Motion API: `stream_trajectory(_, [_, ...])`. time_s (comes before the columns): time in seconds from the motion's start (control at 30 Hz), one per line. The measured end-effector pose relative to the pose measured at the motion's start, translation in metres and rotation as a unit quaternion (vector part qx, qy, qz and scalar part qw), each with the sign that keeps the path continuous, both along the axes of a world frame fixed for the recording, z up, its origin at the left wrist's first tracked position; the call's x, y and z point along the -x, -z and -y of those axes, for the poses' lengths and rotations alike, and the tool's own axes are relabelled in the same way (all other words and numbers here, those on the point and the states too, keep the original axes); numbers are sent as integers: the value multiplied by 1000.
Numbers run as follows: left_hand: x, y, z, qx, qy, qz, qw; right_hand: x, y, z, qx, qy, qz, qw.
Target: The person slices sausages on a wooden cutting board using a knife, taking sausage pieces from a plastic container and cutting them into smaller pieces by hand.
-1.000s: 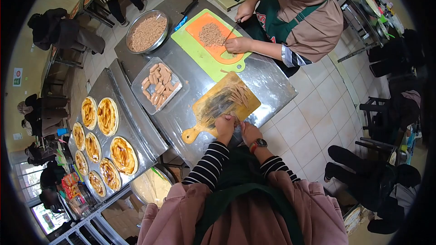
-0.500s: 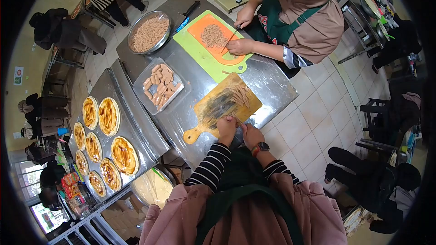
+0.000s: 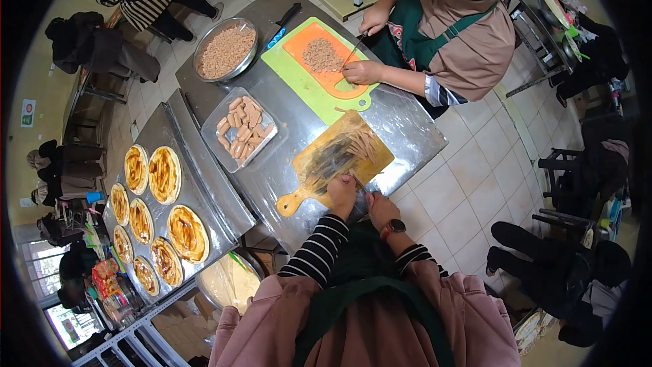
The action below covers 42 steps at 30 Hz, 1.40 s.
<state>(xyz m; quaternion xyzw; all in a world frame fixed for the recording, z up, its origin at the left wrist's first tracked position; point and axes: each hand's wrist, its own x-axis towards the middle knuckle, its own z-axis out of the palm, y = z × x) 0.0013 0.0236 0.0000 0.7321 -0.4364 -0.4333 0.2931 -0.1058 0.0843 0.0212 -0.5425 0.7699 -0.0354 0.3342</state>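
My left hand (image 3: pixel 341 192) rests at the near edge of a wooden cutting board (image 3: pixel 309 163), its fingers closed in a pinch on a small piece of sausage (image 3: pixel 351 174). Just to its right, my right hand (image 3: pixel 382 210) is closed at the table edge, wearing a watch at the wrist; whatever it grips is hidden by the fingers. Thin sausage strips (image 3: pixel 363 145) lie in a pile on the board's far right part. Left of the board, a clear plastic tub (image 3: pixel 269 143) holds short sausage pieces (image 3: pixel 241 126).
Across the metal table (image 3: pixel 418 137), a co-worker (image 3: pixel 468 41) cuts with a knife (image 3: pixel 352 49) on an orange board (image 3: pixel 294 42) over a green one (image 3: pixel 275 64). A steel bowl (image 3: pixel 252 49) of minced filling and another knife (image 3: pixel 291 13) lie beyond. Sauced dough rounds (image 3: pixel 189 234) fill the left table.
My hands stay close together at the board's near edge, with only a slight shift. The co-worker's knife hand has moved a little. The whole view has shifted slightly.
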Motion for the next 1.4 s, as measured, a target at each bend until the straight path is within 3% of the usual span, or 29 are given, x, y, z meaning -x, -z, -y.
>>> stream_trajectory(0.67, [3, 12, 4, -27, -53, -113, 992, 26, -14, 7, 7, -39, -49, 998])
stream_trajectory(0.77, [8, 7, 13, -71, -82, -182, 977, 28, -16, 27, 35, -21, -52, 998])
stream_trajectory(0.87, [17, 4, 32, -55, -85, -180, 978, 31, -30, 45, 39, -5, -26, 999])
stream_trajectory(0.97, [26, 6, 45, 35, -64, -150, 986, 37, -39, 48, 59, 43, -6, 997])
stream_trajectory(1.03, [28, -20, 48, 145, 5, -56, 988, 44, -33, 42, 82, 54, 2, 995])
stream_trajectory(1.07, [28, -32, 46, 148, 3, -58, 987, 49, -29, 37, 103, 66, 12, 992])
stream_trajectory(1.1, [25, -43, 40, 203, 162, 54, 964, 54, -27, 31, 95, 73, 20, 993])
stream_trajectory(1.13, [23, -48, 34, 248, 311, 166, 902, 58, -30, 25, 100, 67, 19, 993])
stream_trajectory(1.17, [23, -44, 30, 253, 300, 169, 904, 61, -35, 20, 100, 73, 39, 992])
stream_trajectory(1.23, [21, -27, 27, 250, 401, 180, 863, 70, -26, 10, 87, 62, 44, 993])
stream_trajectory(1.4, [18, -15, 33, 318, 346, 164, 867, 90, -13, -9, 115, 47, 35, 992])
